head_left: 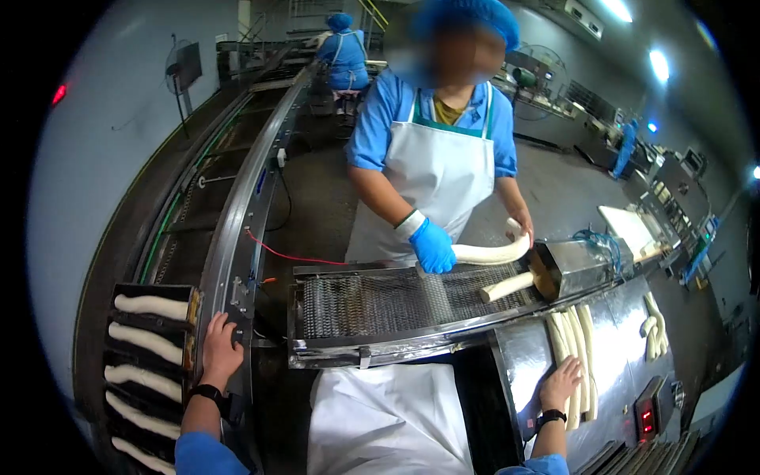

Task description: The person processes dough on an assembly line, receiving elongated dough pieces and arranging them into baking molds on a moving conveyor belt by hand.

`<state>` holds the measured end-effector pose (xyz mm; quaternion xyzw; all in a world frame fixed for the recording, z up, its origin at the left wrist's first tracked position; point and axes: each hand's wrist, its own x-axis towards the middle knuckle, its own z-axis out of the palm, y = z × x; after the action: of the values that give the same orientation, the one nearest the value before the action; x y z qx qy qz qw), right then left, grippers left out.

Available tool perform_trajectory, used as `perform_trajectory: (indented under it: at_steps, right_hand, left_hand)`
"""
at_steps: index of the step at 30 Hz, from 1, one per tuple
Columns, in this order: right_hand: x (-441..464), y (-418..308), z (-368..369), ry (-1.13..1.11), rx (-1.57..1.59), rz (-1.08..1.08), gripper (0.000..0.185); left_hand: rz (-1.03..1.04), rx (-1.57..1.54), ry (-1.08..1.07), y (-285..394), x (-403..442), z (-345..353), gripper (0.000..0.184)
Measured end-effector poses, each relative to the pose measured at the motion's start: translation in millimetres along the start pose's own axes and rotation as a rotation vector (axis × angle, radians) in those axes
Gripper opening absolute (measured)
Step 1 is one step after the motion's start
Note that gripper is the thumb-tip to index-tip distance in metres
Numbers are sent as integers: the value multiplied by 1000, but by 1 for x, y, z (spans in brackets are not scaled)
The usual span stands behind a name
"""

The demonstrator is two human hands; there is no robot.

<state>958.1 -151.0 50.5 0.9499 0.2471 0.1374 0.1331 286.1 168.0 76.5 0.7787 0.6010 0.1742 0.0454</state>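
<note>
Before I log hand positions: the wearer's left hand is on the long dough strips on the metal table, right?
Wrong hand: the head view shows the wearer's right hand on the long dough strips on the metal table.

Factory hall, grey floor [546,170] under bright ceiling lamps [659,66].

We note a pale, mostly plain wall [111,119] along the left, a red light [59,95] glowing at its far edge; near it, a dark panel [188,66] on a thin stand. Farther back we see yellow railing [374,14]; rightward, machinery [586,131] and a small blue light [652,127].
</note>
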Motion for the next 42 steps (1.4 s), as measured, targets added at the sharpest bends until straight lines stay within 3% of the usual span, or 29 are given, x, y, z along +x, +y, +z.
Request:
perform_trajectory:
  at_steps: [8, 10, 12, 16, 19, 22, 24, 26, 29, 30, 32, 34, 38, 40, 42]
  right_hand:
    - [0, -4, -33, -110, 78, 53, 59]
    - [6, -5, -28, -87, 101, 69, 65]
    - [9, -23, -57, -240, 153, 125, 72]
    - [31, -68, -60, -75, 303, -189, 72]
    - [49, -119, -58, 174, 628, -517, 69]
    - [63, -175, -79, 97, 696, -666, 72]
    - [67, -206, -86, 13, 548, -761, 71]
    - [62, -229, -96, 5, 564, -809, 63]
    - [54, -254, -100, 270, 476, -781, 39]
    - [52, -259, -102, 273, 474, -783, 39]
    - [44, -266, -117, 261, 495, -993, 28]
    - [35, -287, -114, 322, 332, -1018, 20]
    - [13, -295, -130, 444, 330, -1015, 19]
    - [21, -293, -115, 384, 456, -976, 23]
    - [37, -270, -96, 144, 1000, -952, 29]
  left_hand:
    - [6, 15, 24, 3, 2, -6, 36]
    - [11, 2, 33, 1, -1, -5, 36]
    - [-5, -1, 35, -2, 0, 0, 36]
    - [-24, 8, 13, 3, 0, -7, 36]
    - [-49, 0, -9, 13, 0, -16, 37]
    - [-63, -14, -34, 18, 0, -20, 38]
    - [-14, -3, -10, 13, -1, -15, 39]
    - [-46, 4, -22, 15, -2, -17, 40]
    - [-8, -26, 2, 13, -2, -13, 40]
    - [-11, -29, 4, 13, -2, -12, 40]
    - [-40, -24, -19, 15, -1, -15, 40]
    - [-6, -23, 18, 3, 2, -4, 39]
    - [-18, -17, 18, 2, 0, -1, 38]
    - [-10, -16, 27, 5, 1, -5, 37]
    - [-13, 0, 3, 8, 0, -11, 36]
